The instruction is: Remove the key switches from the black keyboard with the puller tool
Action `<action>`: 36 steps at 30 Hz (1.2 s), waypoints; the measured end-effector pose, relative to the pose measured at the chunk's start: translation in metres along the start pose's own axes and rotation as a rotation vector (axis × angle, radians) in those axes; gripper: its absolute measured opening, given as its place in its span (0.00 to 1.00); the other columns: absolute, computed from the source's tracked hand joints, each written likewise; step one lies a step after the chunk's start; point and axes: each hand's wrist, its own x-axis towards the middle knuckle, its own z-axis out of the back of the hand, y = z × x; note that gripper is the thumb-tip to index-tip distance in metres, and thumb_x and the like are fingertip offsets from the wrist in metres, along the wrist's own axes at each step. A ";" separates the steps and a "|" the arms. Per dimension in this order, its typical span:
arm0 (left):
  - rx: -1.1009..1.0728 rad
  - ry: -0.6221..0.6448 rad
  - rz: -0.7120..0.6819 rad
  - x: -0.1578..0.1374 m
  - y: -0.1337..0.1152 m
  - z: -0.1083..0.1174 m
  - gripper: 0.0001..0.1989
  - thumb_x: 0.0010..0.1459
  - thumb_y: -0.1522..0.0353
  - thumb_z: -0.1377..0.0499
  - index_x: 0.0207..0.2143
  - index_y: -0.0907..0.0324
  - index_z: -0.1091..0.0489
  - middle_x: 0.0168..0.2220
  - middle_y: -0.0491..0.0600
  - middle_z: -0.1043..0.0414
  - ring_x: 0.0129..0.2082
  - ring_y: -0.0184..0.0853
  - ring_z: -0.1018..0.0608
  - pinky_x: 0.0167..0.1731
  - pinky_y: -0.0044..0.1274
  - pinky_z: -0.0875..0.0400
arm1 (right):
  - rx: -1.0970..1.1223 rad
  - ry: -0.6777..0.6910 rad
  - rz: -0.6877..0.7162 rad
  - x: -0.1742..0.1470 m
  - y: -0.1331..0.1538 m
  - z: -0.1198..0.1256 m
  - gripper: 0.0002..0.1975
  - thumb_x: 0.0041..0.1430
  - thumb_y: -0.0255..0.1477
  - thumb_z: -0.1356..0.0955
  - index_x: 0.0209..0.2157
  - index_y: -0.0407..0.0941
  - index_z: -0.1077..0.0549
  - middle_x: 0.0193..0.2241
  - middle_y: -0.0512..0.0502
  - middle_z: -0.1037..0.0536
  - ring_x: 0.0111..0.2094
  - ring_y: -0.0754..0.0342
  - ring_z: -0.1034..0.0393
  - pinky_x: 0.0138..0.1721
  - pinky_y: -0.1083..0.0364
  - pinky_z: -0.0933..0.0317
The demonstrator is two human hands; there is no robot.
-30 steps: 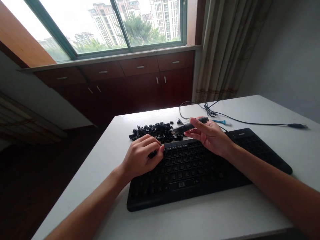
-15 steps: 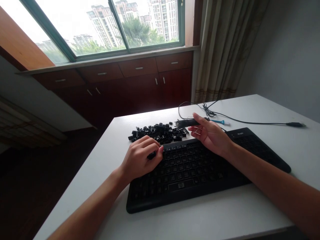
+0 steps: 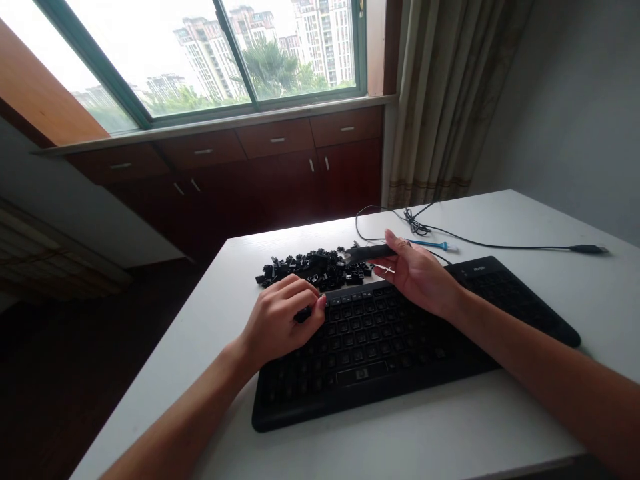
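A black keyboard (image 3: 363, 333) lies on the white table, many of its keycaps gone and bare sockets showing. At its far left edge, my left hand (image 3: 280, 313) is closed with thumb and fingers pinched on the rim; the fingertips are partly hidden. Above the keyboard's back edge, my right hand (image 3: 420, 277) holds a black brush (image 3: 367, 253), its greyish tip pointing left. A thin pale wire-like piece (image 3: 385, 269) shows between the lower fingers of that hand. Behind the keyboard is a heap of loose black keycaps (image 3: 325, 263), close to the brush's tip.
A blue brush with a white end (image 3: 440, 245) lies behind my right hand. A black cable (image 3: 500, 247) with a coiled bundle runs to a plug (image 3: 587, 249) at the right. The table (image 3: 200, 313) ends at the left, near my forearm. Drawers, a window and curtains stand beyond.
My right hand has turned slightly and the brush has shifted a little left and down. The left hand stays at the keyboard's edge.
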 end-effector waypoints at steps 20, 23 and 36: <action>-0.013 0.005 0.009 -0.001 0.000 0.000 0.06 0.57 0.74 0.39 0.27 0.59 0.30 0.32 0.46 0.25 0.31 0.29 0.29 0.32 0.24 0.33 | 0.244 -0.155 0.185 0.006 0.003 0.006 0.10 0.53 0.22 0.30 0.36 0.46 0.31 0.34 0.48 0.21 0.39 0.54 0.25 0.43 0.54 0.29; -0.014 0.006 0.008 0.000 0.001 -0.001 0.06 0.57 0.74 0.39 0.27 0.59 0.30 0.32 0.46 0.26 0.32 0.29 0.29 0.32 0.24 0.32 | 0.250 -0.198 0.187 0.007 0.006 0.006 0.11 0.47 0.20 0.32 0.34 0.45 0.32 0.30 0.48 0.23 0.27 0.58 0.32 0.30 0.57 0.32; -0.012 0.000 0.008 -0.001 0.000 0.000 0.06 0.55 0.75 0.38 0.27 0.59 0.31 0.32 0.44 0.26 0.32 0.27 0.30 0.32 0.23 0.33 | 0.228 -0.221 0.120 0.008 0.007 0.004 0.09 0.58 0.26 0.32 0.41 0.38 0.26 0.32 0.43 0.21 0.23 0.63 0.34 0.24 0.63 0.36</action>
